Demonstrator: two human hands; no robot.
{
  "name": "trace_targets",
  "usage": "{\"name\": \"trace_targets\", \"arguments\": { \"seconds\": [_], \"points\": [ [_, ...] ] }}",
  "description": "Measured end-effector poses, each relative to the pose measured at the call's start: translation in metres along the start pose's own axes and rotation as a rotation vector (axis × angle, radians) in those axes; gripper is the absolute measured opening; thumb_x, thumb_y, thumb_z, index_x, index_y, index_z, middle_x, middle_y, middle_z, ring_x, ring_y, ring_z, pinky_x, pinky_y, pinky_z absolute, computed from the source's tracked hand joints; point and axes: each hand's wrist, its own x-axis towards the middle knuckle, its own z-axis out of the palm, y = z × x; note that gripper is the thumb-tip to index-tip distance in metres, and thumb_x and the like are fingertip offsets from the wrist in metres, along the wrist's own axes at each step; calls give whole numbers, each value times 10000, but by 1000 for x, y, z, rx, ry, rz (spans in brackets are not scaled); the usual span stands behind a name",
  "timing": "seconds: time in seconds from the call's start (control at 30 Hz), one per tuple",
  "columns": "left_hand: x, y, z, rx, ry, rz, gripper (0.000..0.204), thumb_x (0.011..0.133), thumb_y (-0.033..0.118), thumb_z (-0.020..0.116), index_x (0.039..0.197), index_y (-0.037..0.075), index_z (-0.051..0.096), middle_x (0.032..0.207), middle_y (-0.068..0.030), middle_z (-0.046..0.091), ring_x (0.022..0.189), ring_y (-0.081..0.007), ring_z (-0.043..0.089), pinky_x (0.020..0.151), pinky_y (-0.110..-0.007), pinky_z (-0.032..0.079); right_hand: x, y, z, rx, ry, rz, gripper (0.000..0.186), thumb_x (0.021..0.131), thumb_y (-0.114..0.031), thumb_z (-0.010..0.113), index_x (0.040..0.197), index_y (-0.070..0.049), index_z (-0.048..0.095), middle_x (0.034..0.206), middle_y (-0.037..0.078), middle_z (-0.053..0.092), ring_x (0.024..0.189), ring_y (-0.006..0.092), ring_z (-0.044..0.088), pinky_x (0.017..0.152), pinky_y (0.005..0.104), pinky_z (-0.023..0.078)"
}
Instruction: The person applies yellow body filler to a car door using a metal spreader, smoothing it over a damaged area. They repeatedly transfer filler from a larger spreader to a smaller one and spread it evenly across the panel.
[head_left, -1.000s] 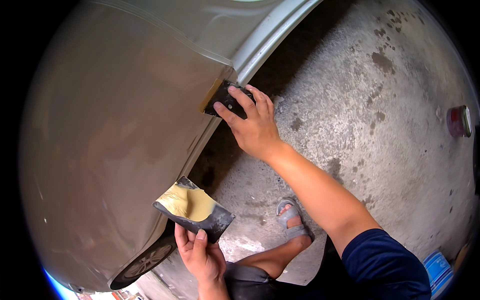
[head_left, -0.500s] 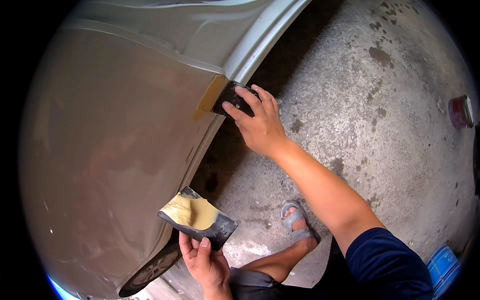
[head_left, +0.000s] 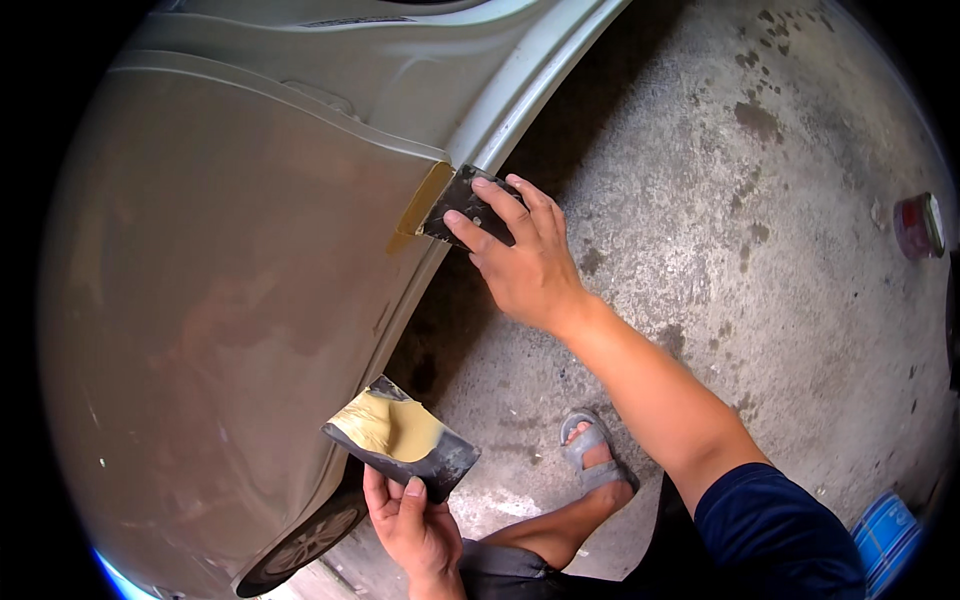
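Observation:
My right hand (head_left: 522,245) is closed on a black putty spreader (head_left: 468,205), its fingers pressed flat along the back. The spreader's edge touches the lower corner of a grey-brown car panel (head_left: 230,230), beside a patch of tan filler (head_left: 424,202). Lower down, my left hand (head_left: 418,530) pinches a dark flat plate (head_left: 445,475) by its edge, thumb on top. A thick mound of pale yellow putty (head_left: 385,425) covers much of that plate.
A pale door sill (head_left: 530,85) runs along the car's lower edge, and a wheel (head_left: 305,545) shows at lower left. My sandalled foot (head_left: 592,447) stands on the stained concrete floor (head_left: 700,270). A red tin (head_left: 918,226) and a blue package (head_left: 885,543) are at the right.
The right hand and spreader have shifted slightly down, near the panel's lower corner. The left hand with its loaded plate has barely moved, and the whole view has shifted a little.

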Motion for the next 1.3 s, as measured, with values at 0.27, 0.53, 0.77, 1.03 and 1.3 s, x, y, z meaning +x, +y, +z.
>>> {"name": "trace_targets", "arguments": {
  "seconds": [0.27,0.53,0.77,1.03,1.3],
  "points": [
    [-2,0,-3,-2,19,-9,603,858,-100,475,1428,-44,287,1307,-189,541,1220,-272,523,1057,-424,408,23,-23,-15,-54,-155,27,529,751,-16,598,1239,-220,609,1418,80,401,1239,415,370,1027,537,299],
    [-4,3,-4,-34,18,-16,598,857,-107,475,1425,-45,297,1307,-193,543,1218,-273,526,1054,-421,411,20,-29,-21,-63,-164,32,505,763,-52,618,1244,-206,601,1418,91,397,1218,420,377,998,537,307],
    [-5,4,-6,-48,16,3,591,864,-106,478,1423,-48,295,1324,-198,532,1221,-274,526,1056,-423,409,28,-37,-23,-121,-222,61,527,756,-35,605,1254,-208,591,1412,88,405,1218,419,374,995,539,309],
    [-3,4,-3,-59,21,7,588,864,-108,474,1421,-49,297,1330,-202,527,1232,-284,519,1058,-428,409,23,-36,-14,-113,-243,41,552,741,-27,602,1261,-214,580,1415,90,399,1223,417,369,995,537,304],
    [-1,4,-1,-59,3,8,587,859,-107,472,1417,-51,299,1317,-197,534,1229,-278,518,1056,-426,411,-6,-61,10,-56,-196,30,551,740,-30,601,1254,-226,573,1422,79,367,1221,416,364,989,526,313]
  ]
}}
